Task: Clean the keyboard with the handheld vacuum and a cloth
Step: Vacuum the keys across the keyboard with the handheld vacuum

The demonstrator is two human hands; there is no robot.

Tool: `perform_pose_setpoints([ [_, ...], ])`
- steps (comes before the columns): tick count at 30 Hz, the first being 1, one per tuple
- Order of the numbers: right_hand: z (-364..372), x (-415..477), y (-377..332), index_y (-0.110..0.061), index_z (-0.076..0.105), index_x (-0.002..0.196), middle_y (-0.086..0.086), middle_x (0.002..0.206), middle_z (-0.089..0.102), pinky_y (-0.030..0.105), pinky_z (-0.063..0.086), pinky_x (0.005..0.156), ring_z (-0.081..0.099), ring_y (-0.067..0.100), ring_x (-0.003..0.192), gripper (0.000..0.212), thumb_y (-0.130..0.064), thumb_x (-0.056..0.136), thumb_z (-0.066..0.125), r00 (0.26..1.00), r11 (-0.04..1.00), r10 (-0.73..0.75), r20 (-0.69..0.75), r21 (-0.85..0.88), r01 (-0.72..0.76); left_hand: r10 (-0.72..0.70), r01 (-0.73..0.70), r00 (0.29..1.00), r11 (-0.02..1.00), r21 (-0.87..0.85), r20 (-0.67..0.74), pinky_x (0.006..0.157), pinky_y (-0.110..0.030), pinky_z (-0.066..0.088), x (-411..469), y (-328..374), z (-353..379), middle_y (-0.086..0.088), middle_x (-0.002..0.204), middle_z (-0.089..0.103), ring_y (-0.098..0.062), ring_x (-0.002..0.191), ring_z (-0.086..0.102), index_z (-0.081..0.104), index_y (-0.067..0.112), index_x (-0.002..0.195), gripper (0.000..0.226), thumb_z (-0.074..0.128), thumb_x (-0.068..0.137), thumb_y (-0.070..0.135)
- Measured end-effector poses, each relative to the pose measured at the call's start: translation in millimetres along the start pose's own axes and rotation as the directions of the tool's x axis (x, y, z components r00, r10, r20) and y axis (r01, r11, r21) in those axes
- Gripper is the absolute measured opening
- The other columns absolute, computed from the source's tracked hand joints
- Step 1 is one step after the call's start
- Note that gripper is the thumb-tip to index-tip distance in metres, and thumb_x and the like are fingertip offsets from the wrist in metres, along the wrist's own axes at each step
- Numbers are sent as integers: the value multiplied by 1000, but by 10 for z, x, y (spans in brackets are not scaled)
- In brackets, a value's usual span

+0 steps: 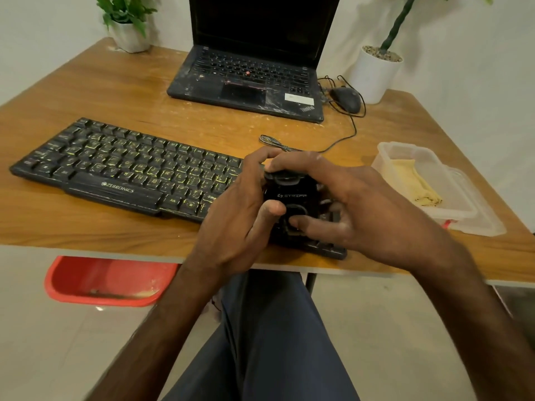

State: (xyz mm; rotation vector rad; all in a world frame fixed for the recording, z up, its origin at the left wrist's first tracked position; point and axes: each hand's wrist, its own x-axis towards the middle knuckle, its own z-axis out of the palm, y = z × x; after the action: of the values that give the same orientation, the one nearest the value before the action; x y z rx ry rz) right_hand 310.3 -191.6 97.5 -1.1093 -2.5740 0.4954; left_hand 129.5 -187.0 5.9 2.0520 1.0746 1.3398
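A dusty black keyboard (121, 166) with yellow-lit letters lies across the wooden table (115, 94), its right end hidden under my hands. Both hands hold a small black handheld vacuum (292, 198) above that right end. My left hand (240, 215) wraps its left side, thumb on the front. My right hand (356, 206) grips the right side, thumb on the round part near its lower front. A yellow cloth (417, 183) lies in a clear plastic container (460, 209) at the table's right.
A dusty open laptop (249, 73) stands at the back, with a wired mouse (346, 99) and its cable beside it. Potted plants sit at the back left (128, 33) and back right (375, 70). A red bin (107, 280) stands under the table.
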Motion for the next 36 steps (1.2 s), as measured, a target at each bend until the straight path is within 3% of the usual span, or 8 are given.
perform_pose_setpoints([
  [6, -157, -86, -14, -54, 34, 135, -14, 108, 64, 30, 55, 74, 62, 7, 93, 67, -27, 85, 70, 997, 996, 16, 72, -86, -10, 2, -3, 1000, 1000, 23, 8, 80, -40, 55, -1, 6, -9, -8, 140, 55, -12, 113, 63, 30, 35, 136, 74, 7, 86, 85],
  [10, -48, -50, 7, -43, 38, 139, -22, 118, 56, 27, 56, 79, 62, 4, 102, 67, -20, 87, 72, 996, 999, -43, -76, 18, 45, -4, 5, 1000, 999, 48, -8, 72, -23, 51, 14, 26, 2, 8, 116, 60, 1, 97, 61, 29, 21, 140, 85, 7, 88, 84],
  [17, -72, -286, 135, -50, 40, 135, -17, 120, 60, 26, 58, 77, 63, 4, 104, 62, -27, 86, 69, 998, 997, 22, -50, 81, -18, -36, 33, 999, 996, 83, 25, 89, -43, 54, 1, 39, -5, 5, 121, 68, -10, 115, 62, 26, 19, 149, 97, 6, 84, 88],
  [23, 74, -198, 109, -38, 41, 138, -32, 123, 49, 17, 56, 80, 59, 3, 112, 64, -15, 88, 73, 978, 978, -20, -210, 199, 63, -17, 14, 999, 997, 76, 38, 83, -47, 56, -1, 38, 8, 2, 120, 67, -13, 111, 64, 23, 26, 147, 86, 9, 86, 86],
  [26, 152, -223, 133, -40, 41, 139, -32, 123, 50, 21, 57, 81, 60, 4, 111, 64, -16, 89, 72, 985, 972, -7, -173, 228, 47, -10, 7, 999, 997, 71, 33, 84, -46, 55, -2, 44, -3, 3, 118, 67, -14, 111, 63, 25, 20, 147, 89, 9, 88, 84],
  [30, -69, -328, 190, -50, 42, 135, -20, 119, 59, 31, 59, 80, 64, 6, 105, 60, -29, 86, 70, 995, 991, 41, -88, 129, -30, -34, 31, 999, 996, 81, 34, 88, -46, 54, -7, 57, 7, 7, 122, 65, -12, 114, 61, 25, 24, 148, 92, 7, 84, 88],
  [36, 74, -167, 123, -38, 42, 138, -28, 122, 51, 20, 58, 78, 61, 5, 110, 63, -16, 88, 73, 982, 977, -13, -191, 207, 53, -36, 35, 999, 999, 26, 35, 80, -47, 57, -13, 27, 4, 1, 125, 66, -13, 108, 66, 23, 30, 146, 85, 10, 84, 88],
])
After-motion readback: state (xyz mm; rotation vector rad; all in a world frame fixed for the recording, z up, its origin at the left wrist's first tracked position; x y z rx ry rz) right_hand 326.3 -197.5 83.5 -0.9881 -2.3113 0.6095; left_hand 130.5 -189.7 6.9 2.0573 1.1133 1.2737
